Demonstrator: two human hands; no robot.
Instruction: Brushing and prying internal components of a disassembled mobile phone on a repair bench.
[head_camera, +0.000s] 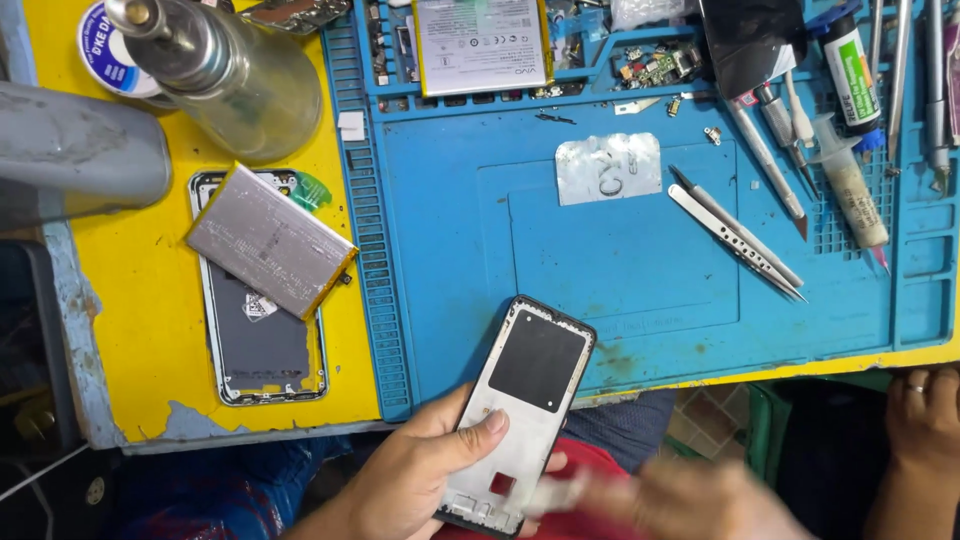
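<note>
The left hand (415, 480) is clamped on a phone frame (520, 410), thumb across its pale inner face, holding it at the near edge of the worktop (120, 360), partly over a blue mat (620, 260). A black square covers the frame's upper part. The right hand (690, 500) is a blur just beside the frame's lower end; I cannot tell whether it is apart or together, though something pale shows at its fingertips. On the mat lie tweezers (735, 240) and a foil patch (608, 167). To the left, a silver battery (270, 240) rests across an open phone shell (262, 350). Another person's hand (925, 415), wearing a ring, sits at the far right.
</note>
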